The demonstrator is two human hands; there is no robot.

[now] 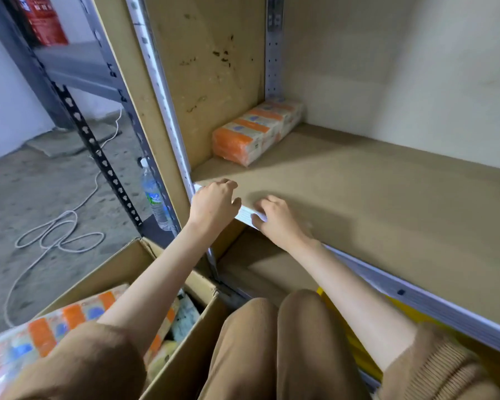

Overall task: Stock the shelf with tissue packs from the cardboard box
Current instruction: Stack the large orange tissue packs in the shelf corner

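Tissue packs in orange-and-white plastic wrap [259, 131] lie in a row on the brown fibreboard shelf [373, 197], tucked into its far left corner. The row's long axis runs from the front toward the back wall, along the left side panel, with one short end facing me.

I see both my hands empty at the shelf's white metal front rim [244, 213]. My left hand [214, 202] rests on the rim with fingers loosely curled, holding nothing. My right hand [274, 217] lies just beside it, fingers bent over the same rim, also holding nothing.

Below my left arm stands the open brown cardboard box [133, 272], with more orange-and-white tissue bundles [41, 330] inside, partly hidden by my arm and sleeve.

The shelf's back wall is pale, and the brown side panel carries dark stains. The rough grey concrete floor [35, 197] at left holds a looped white cable [59, 235]. A clear plastic water bottle [155, 197] stands upright behind a perforated upright. A yellow object by my right knee is mostly cut off.
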